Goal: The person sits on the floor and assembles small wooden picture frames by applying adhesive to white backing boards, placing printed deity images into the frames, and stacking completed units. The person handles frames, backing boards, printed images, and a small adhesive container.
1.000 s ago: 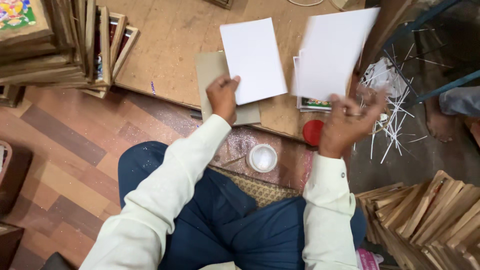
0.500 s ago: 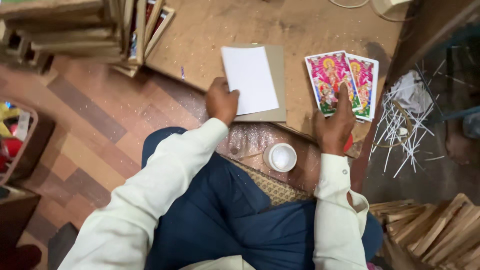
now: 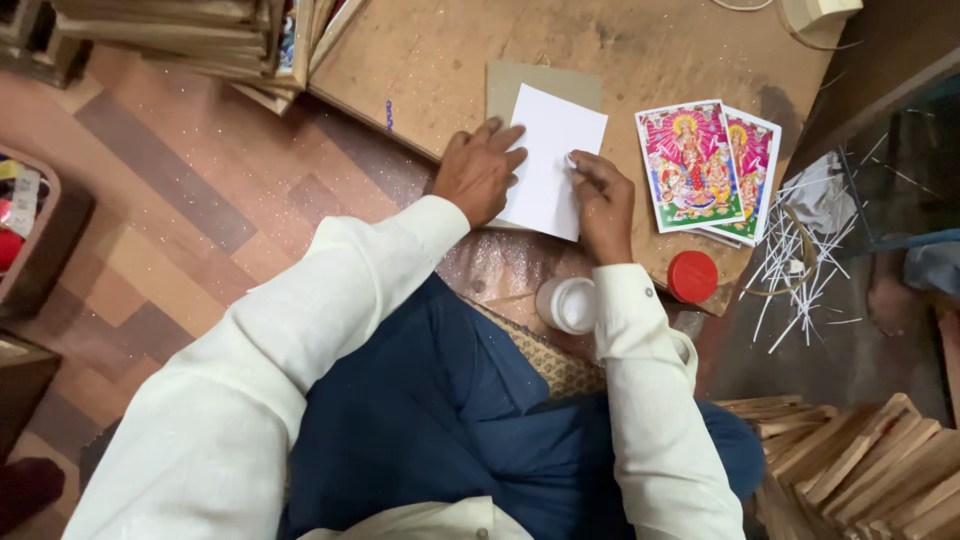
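**Both hands down on the white sheet**

I see my left hand (image 3: pixel 480 172) spread flat, gripping nothing, pinning the white sheet (image 3: pixel 549 160) to the brown card (image 3: pixel 530 80) on the wooden board (image 3: pixel 600 45) so it cannot slide. My right hand (image 3: pixel 600 205), fingers curled, presses the sheet's right edge. Half a second ago that hand rested on the coloured prints (image 3: pixel 700 165), now lying free at right.

Worn wooden board (image 3: pixel 640 50) carries brown cardboard (image 3: pixel 520 80) under white sheet (image 3: pixel 550 160), two colourful prints (image 3: pixel 700 165), red lid (image 3: pixel 692 276).
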